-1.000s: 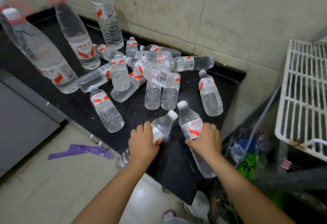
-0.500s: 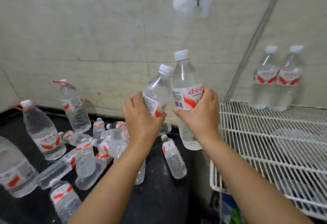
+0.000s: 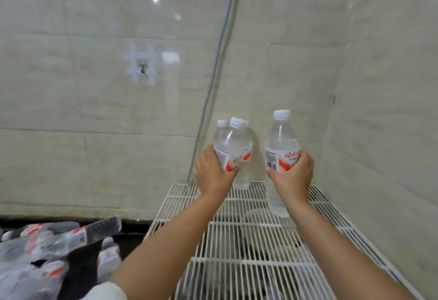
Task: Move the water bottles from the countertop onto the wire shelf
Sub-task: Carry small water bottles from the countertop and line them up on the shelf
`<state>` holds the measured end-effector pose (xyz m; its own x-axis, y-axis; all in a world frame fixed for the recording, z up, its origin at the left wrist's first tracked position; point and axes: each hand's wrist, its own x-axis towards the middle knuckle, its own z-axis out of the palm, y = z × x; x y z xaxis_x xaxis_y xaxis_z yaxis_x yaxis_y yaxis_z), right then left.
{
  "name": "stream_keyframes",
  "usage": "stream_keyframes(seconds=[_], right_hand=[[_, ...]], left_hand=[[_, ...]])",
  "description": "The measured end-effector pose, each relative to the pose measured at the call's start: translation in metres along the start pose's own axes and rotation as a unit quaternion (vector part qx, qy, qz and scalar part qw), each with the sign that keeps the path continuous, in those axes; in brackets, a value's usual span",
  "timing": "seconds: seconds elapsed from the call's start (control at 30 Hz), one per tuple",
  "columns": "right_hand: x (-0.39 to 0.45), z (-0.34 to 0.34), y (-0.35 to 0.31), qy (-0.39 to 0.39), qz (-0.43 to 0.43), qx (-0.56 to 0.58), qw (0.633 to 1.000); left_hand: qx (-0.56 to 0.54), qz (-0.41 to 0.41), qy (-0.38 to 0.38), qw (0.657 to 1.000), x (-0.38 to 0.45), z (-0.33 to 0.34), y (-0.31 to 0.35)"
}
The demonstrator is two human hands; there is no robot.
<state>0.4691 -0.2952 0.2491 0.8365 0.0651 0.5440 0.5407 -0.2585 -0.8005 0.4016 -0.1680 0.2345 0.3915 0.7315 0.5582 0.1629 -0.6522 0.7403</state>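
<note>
Clear plastic water bottles with white caps and red-and-white labels are the load here, one in each hand above the white wire shelf (image 3: 248, 247). The left hand (image 3: 213, 174) has its fingers curled round the lower body of the left bottle (image 3: 231, 148), which tilts to the right. The right hand (image 3: 292, 176) grips the right bottle (image 3: 280, 143) at its label, upright, with its base low over the wires; whether it touches them cannot be told. Behind the tilted bottle stand two shelved bottles (image 3: 243, 176) at the back of the shelf, against the pale tiled wall (image 3: 94, 133), largely hidden. At lower left, the blurred pile of remaining bottles (image 3: 47, 247) lies on the black table (image 3: 83, 273).
</note>
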Motion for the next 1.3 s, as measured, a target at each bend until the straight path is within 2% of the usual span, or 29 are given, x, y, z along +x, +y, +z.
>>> stream_keyframes(seconds=[0.27,0.5,0.73,0.9,1.0,1.07,1.13,1.3], right_hand=[[0.048,-0.02,0.082,-0.033,0.042,-0.024,0.998],[0.063,-0.021,0.108,-0.118,0.042,-0.03,0.992],[0.051,-0.022,0.1,-0.094,0.043,-0.063,0.993],[0.042,-0.022,0.094,-0.014,0.107,-0.015,0.994],[0.034,-0.021,0.095,-0.018,0.105,-0.01,0.994],[0.031,-0.021,0.098,-0.029,0.095,-0.012,0.995],[0.03,-0.025,0.098,-0.032,0.095,-0.018,0.995],[0.045,-0.038,0.094,-0.073,0.07,-0.089,0.991]], left_hand=[[-0.07,-0.055,-0.037,0.995,-0.016,0.103,0.029],[-0.061,-0.077,-0.049,0.994,-0.017,0.125,0.021],[-0.022,-0.05,-0.102,0.993,-0.019,0.109,0.022],[-0.141,-0.045,-0.192,0.97,-0.005,0.097,0.021],[-0.177,-0.05,-0.26,0.948,0.003,0.09,0.013],[-0.169,-0.045,-0.276,0.945,0.003,0.088,0.011],[-0.13,-0.044,-0.255,0.957,0.0,0.09,0.012],[-0.063,-0.033,-0.137,0.988,-0.014,0.097,0.026]])
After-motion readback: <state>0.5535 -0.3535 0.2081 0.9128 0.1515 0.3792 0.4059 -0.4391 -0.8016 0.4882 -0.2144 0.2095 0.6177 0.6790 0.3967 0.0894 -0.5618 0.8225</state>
